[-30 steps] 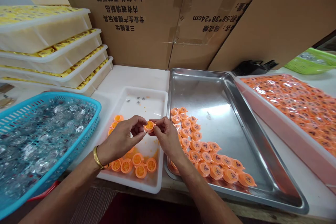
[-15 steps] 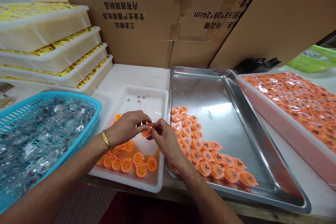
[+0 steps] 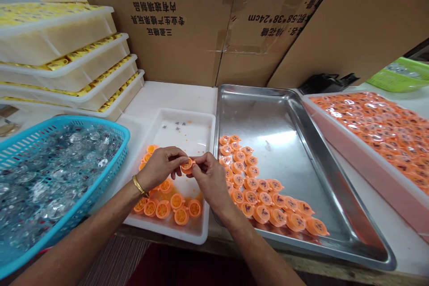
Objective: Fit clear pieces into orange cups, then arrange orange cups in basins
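Holding a small round orange plastic cup with yellow-orange filling (image 3: 186,167) in a narrow two-sided grip, pinched between the fingertips of the left hand (image 3: 160,167) and the right hand (image 3: 212,181), raised over a shallow white plastic tray (image 3: 196,134). Cannot tell whether covered yet. Just below in that tray, apparently left to do: a cluster of open, filled orange cups (image 3: 162,209), well short of some tiny grey scraps (image 3: 177,128) near the far end. Just right, apparently done: dark-topped orange cups (image 3: 261,213), occupying only the near and left parts of a rectangular stainless-steel tray (image 3: 261,111). Farther right, packed with similar cups: a long pale plastic bin (image 3: 362,161). At left, amply stocked with clear plastic pieces (image 3: 43,190): a blue perforated plastic basket (image 3: 124,143).
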